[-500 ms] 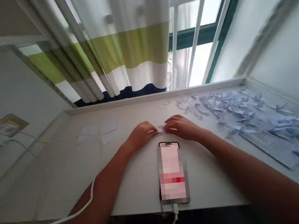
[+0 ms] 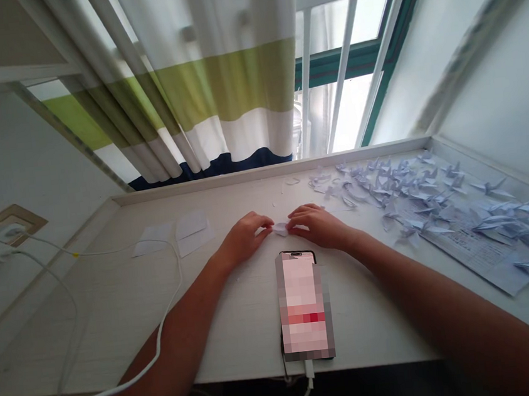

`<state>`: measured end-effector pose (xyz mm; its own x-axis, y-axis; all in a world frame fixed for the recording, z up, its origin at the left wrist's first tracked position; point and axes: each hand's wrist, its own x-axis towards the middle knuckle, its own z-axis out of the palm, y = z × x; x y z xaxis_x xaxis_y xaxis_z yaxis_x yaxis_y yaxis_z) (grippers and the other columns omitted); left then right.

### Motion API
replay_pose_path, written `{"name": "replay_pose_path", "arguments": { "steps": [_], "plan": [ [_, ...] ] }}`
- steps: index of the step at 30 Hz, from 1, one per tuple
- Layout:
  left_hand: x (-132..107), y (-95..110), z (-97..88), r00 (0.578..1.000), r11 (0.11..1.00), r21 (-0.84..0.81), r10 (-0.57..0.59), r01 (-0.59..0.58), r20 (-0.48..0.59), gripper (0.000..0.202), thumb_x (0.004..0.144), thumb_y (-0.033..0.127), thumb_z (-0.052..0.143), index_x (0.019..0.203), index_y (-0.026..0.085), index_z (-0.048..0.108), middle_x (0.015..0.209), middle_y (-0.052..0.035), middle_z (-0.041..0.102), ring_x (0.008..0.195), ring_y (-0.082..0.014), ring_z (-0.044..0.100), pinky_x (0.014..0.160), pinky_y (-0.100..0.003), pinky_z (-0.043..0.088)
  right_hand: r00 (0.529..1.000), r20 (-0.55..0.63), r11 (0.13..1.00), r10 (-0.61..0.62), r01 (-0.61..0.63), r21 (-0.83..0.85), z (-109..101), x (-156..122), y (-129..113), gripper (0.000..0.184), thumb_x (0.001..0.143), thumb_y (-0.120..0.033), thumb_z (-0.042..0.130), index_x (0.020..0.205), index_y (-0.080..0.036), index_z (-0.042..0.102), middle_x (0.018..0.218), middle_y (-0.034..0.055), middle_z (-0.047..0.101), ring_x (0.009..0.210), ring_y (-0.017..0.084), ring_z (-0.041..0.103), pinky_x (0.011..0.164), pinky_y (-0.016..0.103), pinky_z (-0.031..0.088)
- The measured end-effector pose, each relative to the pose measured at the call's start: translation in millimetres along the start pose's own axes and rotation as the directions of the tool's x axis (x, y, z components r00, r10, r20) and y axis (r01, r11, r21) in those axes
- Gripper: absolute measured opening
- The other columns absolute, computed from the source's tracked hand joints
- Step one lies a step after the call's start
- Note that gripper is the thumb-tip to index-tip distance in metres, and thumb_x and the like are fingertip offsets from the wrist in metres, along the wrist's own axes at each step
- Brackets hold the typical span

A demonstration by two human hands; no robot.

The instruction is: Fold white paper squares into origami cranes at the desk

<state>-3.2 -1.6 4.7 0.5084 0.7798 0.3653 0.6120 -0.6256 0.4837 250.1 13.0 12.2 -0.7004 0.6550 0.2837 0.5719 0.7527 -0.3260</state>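
At 6 o'clock, nearest the viewer, a phone lies flat on the pale table, its screen blurred out, with a white charging cable plugged into its near end and looping off to 9 o'clock. Two bare forearms reach forward past it on either side. Just beyond the phone's far end, at the middle of the view, the left hand and right hand meet over a small folded piece of white paper that rests on the table. Both hands are curled palm-down with fingertips pinching the paper's opposite edges; the wrists sit low, near the surface. The paper looks feather-light, thin and easily creased or torn, so it is best held by its folded edges with fingertips alone, pressed lightly. At 10 o'clock lie a few flat paper squares. From 1 to 3 o'clock spreads a heap of finished paper cranes, some lying on a printed sheet. Farthest away, at 12 o'clock, hang a striped curtain and a barred window
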Motion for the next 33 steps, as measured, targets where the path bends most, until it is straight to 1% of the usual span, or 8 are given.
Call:
{"name": "replay_pose_path", "arguments": {
  "steps": [3,7,13,16,20,27,30,33],
  "plan": [
    [0,0,-0.9,0.999,0.999,0.033,0.011,-0.013,0.035,0.013,0.095,0.019,0.062,0.098,0.02,0.074,0.096,-0.0059,0.074,0.095,-0.0209,0.067,0.091,-0.036,0.053,1.0,-0.014,1.0,0.003,-0.002,0.023,2,0,-1,0.019,0.1,-0.026,0.062,0.103,-0.022,0.08,0.112,0.0109,0.078,0.109,0.027,0.07,0.102,0.045,0.046],
    [-1,1,0.3,0.994,0.995,0.005,-0.099,0.099,0.037,0.014,0.093,0.024,0.063,0.1,0.021,0.075,0.096,-0.0055,0.073,0.089,-0.0199,0.068,0.087,-0.035,0.053,0.996,-0.035,0.991,0.083,-0.079,0.108,9,2,-1,0.017,0.098,-0.03,0.065,0.098,-0.022,0.079,0.104,0.0094,0.079,0.104,0.027,0.07,0.097,0.044,0.048],
    [-1,7,8.0,0.973,0.969,-0.088,-0.226,0.229,0.044,0.017,0.088,0.025,0.065,0.101,0.021,0.075,0.095,-0.0047,0.072,0.086,-0.0192,0.067,0.081,-0.033,0.052,0.974,-0.075,0.939,0.212,-0.182,0.29,16,4,-2,0.006,0.088,-0.021,0.074,0.082,-0.021,0.076,0.098,0.0058,0.078,0.099,0.023,0.069,0.093,0.037,0.051],
    [0,8,11.4,0.964,0.96,-0.091,-0.263,0.265,0.027,0.02,0.086,0.023,0.065,0.102,0.021,0.075,0.091,-0.0036,0.072,0.082,-0.0185,0.065,0.079,-0.032,0.051,0.955,-0.066,0.911,0.288,-0.253,0.325,14,3,-5,0.001,0.084,-0.02,0.078,0.084,-0.02,0.076,0.094,0.0047,0.076,0.092,0.022,0.069,0.088,0.036,0.051],
    [2,9,13.1,0.955,0.95,-0.093,-0.296,0.297,0.022,0.02,0.083,0.022,0.064,0.1,0.022,0.075,0.088,-0.0031,0.071,0.081,-0.0183,0.064,0.079,-0.031,0.051,0.933,-0.055,0.88,0.355,-0.314,0.356,12,4,-8,0.007,0.082,-0.019,0.079,0.089,-0.02,0.077,0.095,0.0042,0.076,0.091,0.021,0.069,0.086,0.034,0.051],
    [6,13,17.2,0.923,0.902,-0.2,-0.384,0.382,0.03,0.024,0.085,0.039,0.066,0.095,0.019,0.074,0.078,-0.0025,0.071,0.073,-0.0177,0.063,0.071,-0.03,0.048,0.94,-0.048,0.896,0.337,-0.305,0.322,13,5,-9,0.006,0.083,-0.019,0.078,0.089,-0.02,0.077,0.096,0.0045,0.076,0.093,0.021,0.069,0.088,0.033,0.051],
    [9,13,20.0,0.902,0.871,-0.247,-0.431,0.424,0.028,0.019,0.085,0.035,0.064,0.087,0.018,0.074,0.079,-0.0036,0.074,0.072,-0.0172,0.065,0.068,-0.029,0.048,0.951,-0.039,0.912,0.306,-0.281,0.3,12,5,-9,0.005,0.085,-0.02,0.077,0.09,-0.02,0.079,0.098,0.005,0.076,0.093,0.021,0.07,0.089,0.033,0.051],
    [13,11,20.8,0.853,0.819,-0.257,-0.519,0.513,0.048,0.01,0.078,0.025,0.067,0.077,0.018,0.074,0.075,-0.0039,0.076,0.069,-0.0172,0.067,0.067,-0.028,0.049,0.959,-0.037,0.929,0.281,-0.262,0.262,11,5,-8,0.005,0.087,-0.022,0.076,0.09,-0.021,0.079,0.099,0.0055,0.076,0.093,0.022,0.07,0.089,0.035,0.051]
  ]
}}
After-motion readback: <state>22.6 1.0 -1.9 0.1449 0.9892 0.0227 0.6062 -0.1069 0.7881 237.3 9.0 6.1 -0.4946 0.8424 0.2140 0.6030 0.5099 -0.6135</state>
